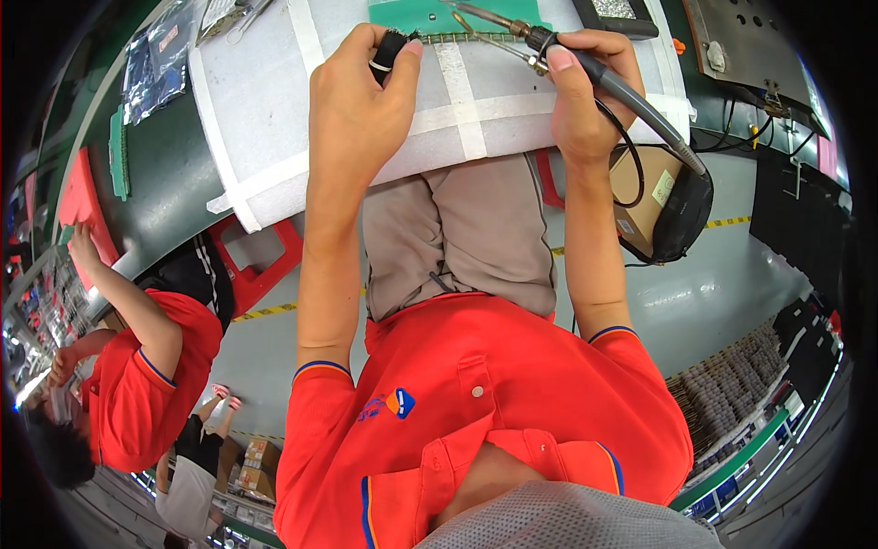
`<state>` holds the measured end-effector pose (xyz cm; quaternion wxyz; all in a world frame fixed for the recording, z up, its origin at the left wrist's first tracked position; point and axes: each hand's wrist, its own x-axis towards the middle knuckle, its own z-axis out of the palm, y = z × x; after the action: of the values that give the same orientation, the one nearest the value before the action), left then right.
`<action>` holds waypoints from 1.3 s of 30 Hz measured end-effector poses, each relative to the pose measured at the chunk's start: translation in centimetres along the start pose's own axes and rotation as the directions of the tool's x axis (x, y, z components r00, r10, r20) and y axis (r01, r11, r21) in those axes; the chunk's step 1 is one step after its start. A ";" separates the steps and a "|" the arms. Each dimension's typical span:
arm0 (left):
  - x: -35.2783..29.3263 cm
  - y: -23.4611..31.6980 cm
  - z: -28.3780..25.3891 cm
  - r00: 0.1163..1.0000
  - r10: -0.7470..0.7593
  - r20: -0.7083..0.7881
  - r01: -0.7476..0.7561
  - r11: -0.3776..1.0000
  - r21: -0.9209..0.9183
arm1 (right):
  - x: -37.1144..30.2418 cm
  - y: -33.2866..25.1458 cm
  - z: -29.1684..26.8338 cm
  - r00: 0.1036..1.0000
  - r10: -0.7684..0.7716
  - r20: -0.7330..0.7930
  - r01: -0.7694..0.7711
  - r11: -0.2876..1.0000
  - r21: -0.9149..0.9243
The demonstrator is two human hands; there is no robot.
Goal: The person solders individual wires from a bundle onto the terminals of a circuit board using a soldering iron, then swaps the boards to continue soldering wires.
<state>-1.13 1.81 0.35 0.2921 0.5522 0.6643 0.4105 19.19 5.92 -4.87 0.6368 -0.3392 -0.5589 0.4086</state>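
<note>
My left hand (359, 114) is closed around a small black brush (388, 57), its bristles beside the left end of a row of gold pins (448, 38) along the near edge of a green circuit board (402, 16). In my right hand (593, 105) is a soldering iron (629, 99), gripped like a pen, with a thin metal guide tube beside its tip. The iron's tip points left over the board; whether it touches anything I cannot tell. The board lies on a white padded mat (265, 110) crossed with tape strips.
A black cable (631, 188) hangs from the iron. Silvery bags (155, 69) and a green strip (119, 151) lie on the left of the table. A metal box (750, 41) stands at the right, and a cardboard box (637, 206) below. A co-worker (155, 366) sits at left.
</note>
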 end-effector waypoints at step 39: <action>0.4 -1.5 -1.0 0.997 0.039 -0.066 -0.032 0.994 0.107 | -0.2 -0.2 0.3 1.000 0.004 -0.029 -0.002 0.998 0.060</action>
<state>-2.83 1.88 -0.42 0.2324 0.5643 0.6848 0.3983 18.89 5.66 -4.70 0.6540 -0.3267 -0.5366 0.4213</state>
